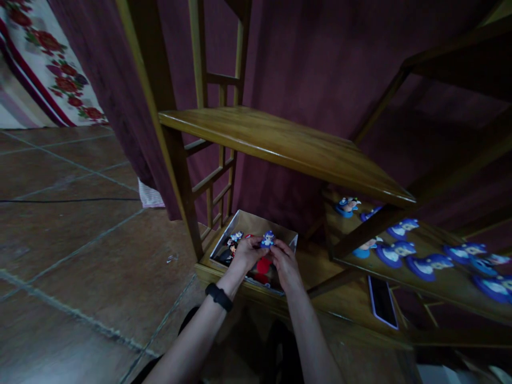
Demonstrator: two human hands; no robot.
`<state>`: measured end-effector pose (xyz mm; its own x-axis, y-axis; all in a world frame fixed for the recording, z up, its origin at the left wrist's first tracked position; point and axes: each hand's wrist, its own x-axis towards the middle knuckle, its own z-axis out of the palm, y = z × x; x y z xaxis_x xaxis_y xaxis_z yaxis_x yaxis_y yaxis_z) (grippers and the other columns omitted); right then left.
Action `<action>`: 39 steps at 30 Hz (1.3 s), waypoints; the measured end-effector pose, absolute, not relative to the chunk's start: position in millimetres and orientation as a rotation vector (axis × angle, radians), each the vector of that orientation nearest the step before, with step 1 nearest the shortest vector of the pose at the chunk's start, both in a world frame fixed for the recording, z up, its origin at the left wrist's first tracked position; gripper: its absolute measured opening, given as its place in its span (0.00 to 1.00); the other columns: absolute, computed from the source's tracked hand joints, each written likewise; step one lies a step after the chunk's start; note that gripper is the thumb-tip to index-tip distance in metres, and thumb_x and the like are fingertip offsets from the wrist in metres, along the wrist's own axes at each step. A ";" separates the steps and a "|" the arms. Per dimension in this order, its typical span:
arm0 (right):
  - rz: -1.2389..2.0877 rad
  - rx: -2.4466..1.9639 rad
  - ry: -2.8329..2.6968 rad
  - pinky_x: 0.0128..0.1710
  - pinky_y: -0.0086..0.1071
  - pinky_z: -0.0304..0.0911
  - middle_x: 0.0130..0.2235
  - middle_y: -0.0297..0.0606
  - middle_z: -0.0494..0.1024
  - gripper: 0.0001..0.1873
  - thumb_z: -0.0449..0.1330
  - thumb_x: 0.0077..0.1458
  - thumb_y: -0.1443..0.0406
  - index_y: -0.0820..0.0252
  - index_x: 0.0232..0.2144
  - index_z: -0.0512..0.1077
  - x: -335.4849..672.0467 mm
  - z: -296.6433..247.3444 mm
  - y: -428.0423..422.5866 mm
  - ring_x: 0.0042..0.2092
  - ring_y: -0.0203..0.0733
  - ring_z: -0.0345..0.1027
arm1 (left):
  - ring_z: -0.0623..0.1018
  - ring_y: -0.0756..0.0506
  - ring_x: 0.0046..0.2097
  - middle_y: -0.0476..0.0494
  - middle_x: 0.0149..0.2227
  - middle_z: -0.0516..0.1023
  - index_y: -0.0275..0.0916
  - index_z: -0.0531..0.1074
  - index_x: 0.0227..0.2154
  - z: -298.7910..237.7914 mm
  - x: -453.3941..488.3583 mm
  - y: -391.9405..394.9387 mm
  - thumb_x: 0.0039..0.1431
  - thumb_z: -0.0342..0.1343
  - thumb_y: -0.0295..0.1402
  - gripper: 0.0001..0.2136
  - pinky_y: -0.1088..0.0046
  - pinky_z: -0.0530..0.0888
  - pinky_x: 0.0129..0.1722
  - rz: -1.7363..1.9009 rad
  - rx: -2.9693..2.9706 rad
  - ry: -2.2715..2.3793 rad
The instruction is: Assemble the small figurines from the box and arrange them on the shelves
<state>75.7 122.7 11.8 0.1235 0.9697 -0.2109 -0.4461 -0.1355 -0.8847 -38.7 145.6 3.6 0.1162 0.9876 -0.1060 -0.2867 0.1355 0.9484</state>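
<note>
Between my two hands, over an open cardboard box (286,236), is a small purple-and-white figurine (268,239) on a purple base, held upright. My left hand (247,255), with a black band on its wrist, grips the figurine's left side. From the right, the fingers of my right hand (285,260) close on the same figurine. Several other figurines (233,248) lie in the left part of the box. Red pieces (263,265) show in the box below my hands; their kind is hard to make out.
The box stands on the low board of a wooden shelf unit, under a higher shelf board (280,141). Several blue and purple figurines (396,252) stand on the shelf to the right. Below them lies a phone (383,302). A dark cable (72,200) crosses the tiled floor.
</note>
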 end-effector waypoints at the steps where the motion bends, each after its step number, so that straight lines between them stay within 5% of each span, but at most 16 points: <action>1: 1.391 -1.064 -0.666 0.38 0.34 0.66 0.33 0.34 0.77 0.16 0.65 0.35 0.62 0.58 0.32 0.72 75.3 11.9 122.4 0.35 0.39 0.71 | 0.73 0.49 0.27 0.48 0.24 0.78 0.37 0.77 0.25 2.5 -39.6 145.9 0.33 0.64 0.28 0.10 0.75 0.70 0.29 1.160 0.940 0.957; 25: 1.362 -1.106 -0.744 0.38 0.35 0.65 0.35 0.34 0.77 0.17 0.65 0.36 0.61 0.56 0.34 0.73 80.4 7.2 125.2 0.37 0.41 0.70 | 0.73 0.49 0.31 0.49 0.27 0.76 0.36 0.73 0.28 -4.6 -33.8 145.1 0.43 0.54 0.23 0.07 0.77 0.68 0.32 1.202 1.282 1.090; 32: 1.334 -1.158 -0.782 0.41 0.36 0.65 0.37 0.33 0.76 0.20 0.65 0.37 0.61 0.55 0.37 0.73 81.8 1.1 128.0 0.39 0.42 0.69 | 0.71 0.50 0.28 0.49 0.24 0.74 0.36 0.73 0.24 5.3 -34.6 140.5 0.42 0.56 0.25 0.03 0.78 0.67 0.29 1.214 1.164 1.068; 39: 1.345 -1.167 -0.816 0.40 0.35 0.65 0.37 0.34 0.76 0.21 0.64 0.37 0.60 0.55 0.38 0.72 78.9 5.5 125.9 0.38 0.41 0.69 | 0.73 0.50 0.27 0.47 0.26 0.75 0.33 0.74 0.29 3.4 -35.3 138.3 0.39 0.63 0.29 0.11 0.76 0.69 0.29 1.190 0.796 0.989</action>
<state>78.9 125.9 5.5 0.1109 0.9777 -0.1785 -0.2937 -0.1393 -0.9457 -35.3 138.3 3.4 0.0760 0.9778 -0.1951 -0.3704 0.2094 0.9050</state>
